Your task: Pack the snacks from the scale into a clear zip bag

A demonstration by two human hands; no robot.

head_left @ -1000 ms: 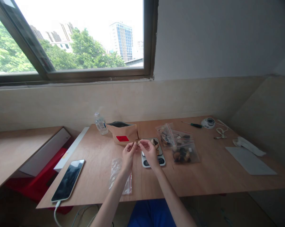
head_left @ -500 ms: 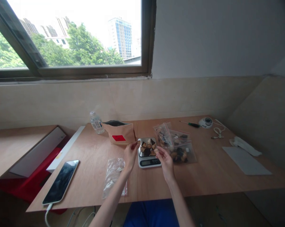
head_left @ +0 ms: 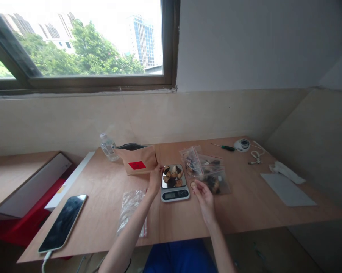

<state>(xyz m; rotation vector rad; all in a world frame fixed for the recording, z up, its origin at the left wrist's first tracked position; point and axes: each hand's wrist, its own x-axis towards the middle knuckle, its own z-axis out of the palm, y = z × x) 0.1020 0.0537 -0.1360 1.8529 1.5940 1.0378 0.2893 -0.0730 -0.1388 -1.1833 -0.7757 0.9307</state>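
Note:
A white kitchen scale (head_left: pixel 175 195) carries several brown, dark and pale dried chunks (head_left: pixel 173 176), possibly dried mushroom pieces, on its metal plate. My left hand (head_left: pixel 155 181) is at the plate's left edge, beside the brown paper pouch (head_left: pixel 141 159). Its fingers are closed together, and what they hold, if anything, is hidden. To the right of the scale, my right hand (head_left: pixel 204 195) pinches a small pale dried piece (head_left: pixel 192 184) just above the table. The pouch stands upright with its mouth open and a red label on its front.
Zip bags of dark dried pieces (head_left: pixel 214 182) lie right of the scale. A clear plastic bag (head_left: pixel 128 210) is under my left forearm. Around them are a bottle (head_left: pixel 108 147), a phone (head_left: pixel 63 223), a screwdriver (head_left: pixel 227 148), a dome camera (head_left: pixel 241 145) and a white sheet (head_left: pixel 288 190).
My right hand has drawn away from the scale plate to the right with the pale piece. My left hand has shifted slightly back toward the pouch. The view has turned a little right.

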